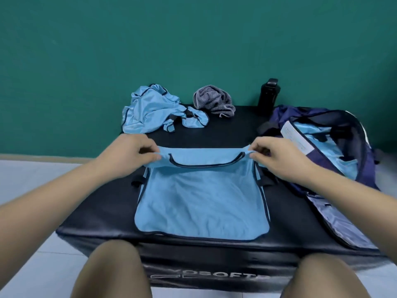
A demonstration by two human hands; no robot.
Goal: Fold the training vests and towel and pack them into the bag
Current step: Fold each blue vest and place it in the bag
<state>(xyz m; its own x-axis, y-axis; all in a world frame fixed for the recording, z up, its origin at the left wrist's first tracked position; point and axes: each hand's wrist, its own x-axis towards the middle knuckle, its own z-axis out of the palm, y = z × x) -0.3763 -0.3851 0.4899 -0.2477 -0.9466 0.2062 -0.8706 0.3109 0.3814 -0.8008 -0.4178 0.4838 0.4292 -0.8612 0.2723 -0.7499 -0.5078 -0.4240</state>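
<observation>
– What's sitting around the work?
– I'm seeing a crumpled shiny blue vest (150, 112) at the back, a ribbed grey towel (214, 101) bunched beside it, a black bottle (268, 95), and the navy bag (348, 168) lying open at right, blue fabric inside.
– And the hands?
– My left hand (137, 151) and right hand (277, 155) are each pinching a shoulder of the dark-trimmed light-blue vest (202, 203) lying flat on the black padded block (96, 211).

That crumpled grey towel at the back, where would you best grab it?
Probably pinch the grey striped towel at its raised top fold, from above and the near side: it lies in a loose heap, no flat edge shows, and the green wall rises right behind it.
</observation>
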